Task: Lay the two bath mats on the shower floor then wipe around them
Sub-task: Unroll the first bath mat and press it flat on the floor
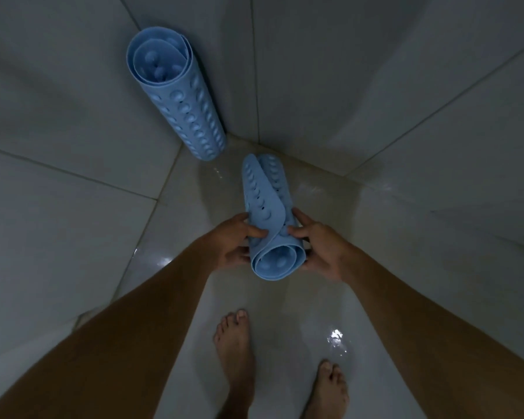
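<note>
A blue bath mat (270,225), rolled up loosely, is held over the shower floor (285,297) in front of the person. Round suckers show on its outside and inside the roll. The left hand (235,238) holds its left side and the right hand (322,247) holds its right side. The fingers (298,229) are curled round the roll, with both thumbs on top. The far end points down to the corner, and I cannot tell if it touches the floor. The second bath mat (179,101), also blue and rolled up, stands on its end in the corner. It leans on the wall (73,86), well apart from the hands. The floor is wet and shiny. Two bare feet (233,352) stand on it.
</note>
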`<state>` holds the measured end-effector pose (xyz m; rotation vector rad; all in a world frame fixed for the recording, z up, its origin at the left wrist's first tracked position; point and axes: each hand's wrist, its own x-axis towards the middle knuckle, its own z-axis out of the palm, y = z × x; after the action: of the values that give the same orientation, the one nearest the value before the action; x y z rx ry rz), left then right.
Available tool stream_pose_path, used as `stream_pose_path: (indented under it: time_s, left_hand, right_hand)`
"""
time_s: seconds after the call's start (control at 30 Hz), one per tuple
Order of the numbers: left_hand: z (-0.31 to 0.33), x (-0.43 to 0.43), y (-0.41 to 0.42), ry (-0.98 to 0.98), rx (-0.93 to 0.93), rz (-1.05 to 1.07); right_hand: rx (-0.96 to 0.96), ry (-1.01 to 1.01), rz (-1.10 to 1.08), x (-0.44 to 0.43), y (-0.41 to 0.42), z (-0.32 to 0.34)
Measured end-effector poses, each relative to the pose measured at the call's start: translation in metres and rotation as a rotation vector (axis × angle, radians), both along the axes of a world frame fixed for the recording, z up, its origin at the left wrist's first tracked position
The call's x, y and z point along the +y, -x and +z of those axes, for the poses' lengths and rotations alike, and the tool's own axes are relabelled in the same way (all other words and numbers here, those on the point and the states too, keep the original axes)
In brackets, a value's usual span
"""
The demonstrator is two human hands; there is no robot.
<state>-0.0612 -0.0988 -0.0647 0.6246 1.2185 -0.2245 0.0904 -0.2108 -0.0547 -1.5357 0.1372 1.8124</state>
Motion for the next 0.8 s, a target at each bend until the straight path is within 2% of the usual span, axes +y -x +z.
stream_pose_path:
  time_s: [0.17,0.27,0.8]
  left_hand:
    - [-0.008,-0.020,-0.001,0.010,-0.037,-0.124]
    - [-0.008,-0.040,-0.008,-0.006,-0.022,-0.115]
    - [0.012,-0.152,-0.041,-0.119,-0.038,-0.140]
  right_hand:
    - [-0.006,0.053,0.011,-0.024,-0.006,-0.004]
    - [-0.091,0.018,0.056,-0.037,-0.009,-0.008]
    - [-0.238,-0.082,-0.195,-0.173,-0.019,-0.014]
